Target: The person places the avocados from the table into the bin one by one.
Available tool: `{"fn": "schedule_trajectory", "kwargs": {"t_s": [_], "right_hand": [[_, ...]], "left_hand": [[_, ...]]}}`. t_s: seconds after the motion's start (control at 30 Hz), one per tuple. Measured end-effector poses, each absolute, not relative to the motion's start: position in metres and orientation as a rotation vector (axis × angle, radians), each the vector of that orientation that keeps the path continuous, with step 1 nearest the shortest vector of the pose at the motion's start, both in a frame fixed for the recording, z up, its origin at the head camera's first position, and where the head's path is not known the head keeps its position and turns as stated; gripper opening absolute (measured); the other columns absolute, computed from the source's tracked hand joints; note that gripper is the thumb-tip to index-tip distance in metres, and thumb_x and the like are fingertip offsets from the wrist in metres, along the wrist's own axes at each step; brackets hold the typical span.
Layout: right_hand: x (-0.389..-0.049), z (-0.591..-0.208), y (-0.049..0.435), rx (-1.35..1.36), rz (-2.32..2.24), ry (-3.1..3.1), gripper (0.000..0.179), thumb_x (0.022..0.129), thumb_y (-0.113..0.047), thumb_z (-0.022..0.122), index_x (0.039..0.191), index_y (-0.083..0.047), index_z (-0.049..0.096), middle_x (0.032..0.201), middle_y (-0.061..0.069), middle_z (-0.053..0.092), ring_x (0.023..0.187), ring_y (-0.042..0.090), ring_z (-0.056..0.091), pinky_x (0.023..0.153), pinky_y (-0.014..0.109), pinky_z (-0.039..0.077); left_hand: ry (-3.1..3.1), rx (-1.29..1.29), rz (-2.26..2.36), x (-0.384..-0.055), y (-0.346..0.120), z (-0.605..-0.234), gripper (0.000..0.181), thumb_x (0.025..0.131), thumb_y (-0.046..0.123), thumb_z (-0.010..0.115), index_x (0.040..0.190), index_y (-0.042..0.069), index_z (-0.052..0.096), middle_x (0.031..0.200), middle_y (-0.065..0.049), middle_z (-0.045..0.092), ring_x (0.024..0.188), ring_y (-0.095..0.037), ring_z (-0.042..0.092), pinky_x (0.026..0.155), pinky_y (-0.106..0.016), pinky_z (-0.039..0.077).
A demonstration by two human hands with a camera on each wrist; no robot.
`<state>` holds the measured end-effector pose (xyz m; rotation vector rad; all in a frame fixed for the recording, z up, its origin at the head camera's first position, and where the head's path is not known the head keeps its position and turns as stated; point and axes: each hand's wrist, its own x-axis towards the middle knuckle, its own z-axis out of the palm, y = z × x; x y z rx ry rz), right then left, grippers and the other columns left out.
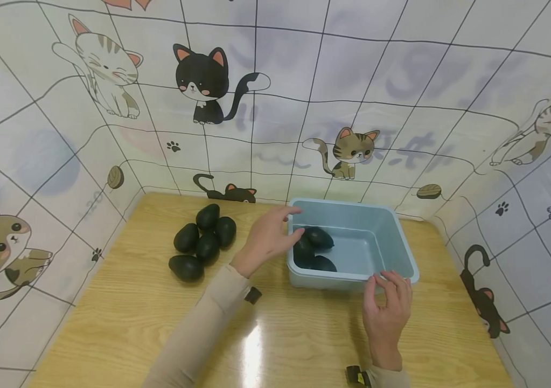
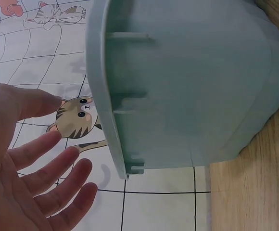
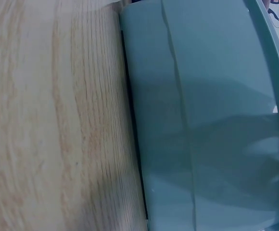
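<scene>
A light blue plastic bin (image 1: 353,277) stands on the table, with three dark avocados (image 1: 320,237) visible in its left end. My left hand (image 1: 267,234) is over the bin's left rim, its thumb and fingers spread apart and holding nothing. In the left wrist view the same hand (image 2: 38,159) shows spread fingers beside the bin's rim (image 2: 98,86). At the front rim near the right corner is my right hand (image 1: 388,312), fingers loosely bent; whether it touches the rim is hard to tell. The right wrist view shows mostly the bin's outer wall (image 3: 202,110).
Several more dark avocados (image 1: 208,247) lie grouped on the wooden table (image 1: 125,323), left of my left forearm. A cat-patterned, tiled covering (image 1: 275,118) rises behind the table and along both sides.
</scene>
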<state>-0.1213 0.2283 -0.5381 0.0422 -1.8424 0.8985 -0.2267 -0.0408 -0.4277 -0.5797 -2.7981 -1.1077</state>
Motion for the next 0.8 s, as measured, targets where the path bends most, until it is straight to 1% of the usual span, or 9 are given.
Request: {"fn": "schedule_trajectory", "kwargs": {"t_s": [0.1,0.33,0.6,0.67,0.7,0.8], "right_hand": [[-0.122,-0.539,0.228,0.043,0.898,-1.840,0.007,0.088,0.004,0.074,0.087,0.011,0.074,0.102,0.030,0.072,0.109,0.047,0.063,0.114,0.081,0.033],[-0.121,-0.539,0.228,0.046,0.891,-1.847,0.007,0.087,0.004,0.074,0.088,0.011,0.074,0.102,0.031,0.071,0.110,0.052,0.064,0.115,0.080,0.033],[-0.121,-0.539,0.228,0.039,0.887,-1.837,0.008,0.087,0.004,0.073,0.087,0.012,0.074,0.101,0.031,0.071,0.109,0.053,0.064,0.114,0.081,0.033],[-0.122,-0.538,0.227,0.041,0.886,-1.830,0.007,0.086,0.005,0.073,0.087,0.012,0.073,0.101,0.031,0.071,0.108,0.051,0.064,0.113,0.081,0.033],[-0.122,-0.538,0.227,0.042,0.883,-1.827,0.007,0.086,0.005,0.073,0.087,0.012,0.073,0.101,0.031,0.071,0.109,0.047,0.065,0.113,0.081,0.034],[-0.122,-0.539,0.227,0.044,0.884,-1.822,0.006,0.085,0.007,0.073,0.086,0.012,0.073,0.100,0.031,0.071,0.109,0.047,0.065,0.112,0.082,0.034]], "left_hand": [[-2.773,-0.553,-1.129,-0.225,-0.043,-0.431,0.048,0.100,0.036,0.072,0.145,0.019,0.066,0.149,-0.003,0.065,0.123,-0.024,0.070,0.096,-0.044,0.059],[-2.727,-0.493,-1.194,-0.222,-0.050,-0.443,0.046,0.100,0.035,0.072,0.142,0.017,0.066,0.147,-0.002,0.066,0.125,-0.023,0.067,0.102,-0.045,0.057],[-2.675,-0.414,-1.226,-0.210,-0.056,-0.457,0.046,0.099,0.033,0.073,0.140,0.014,0.068,0.138,-0.004,0.070,0.119,-0.027,0.067,0.096,-0.047,0.057],[-2.655,-0.410,-1.219,-0.207,-0.057,-0.459,0.044,0.099,0.033,0.074,0.139,0.015,0.069,0.137,-0.004,0.071,0.118,-0.028,0.067,0.095,-0.047,0.057],[-2.646,-0.408,-1.219,-0.206,-0.058,-0.461,0.044,0.099,0.032,0.074,0.139,0.015,0.070,0.137,-0.004,0.071,0.117,-0.028,0.067,0.095,-0.047,0.057],[-2.637,-0.384,-1.216,-0.203,-0.060,-0.466,0.043,0.098,0.032,0.074,0.138,0.018,0.070,0.138,-0.002,0.071,0.117,-0.025,0.067,0.095,-0.045,0.057]]}}
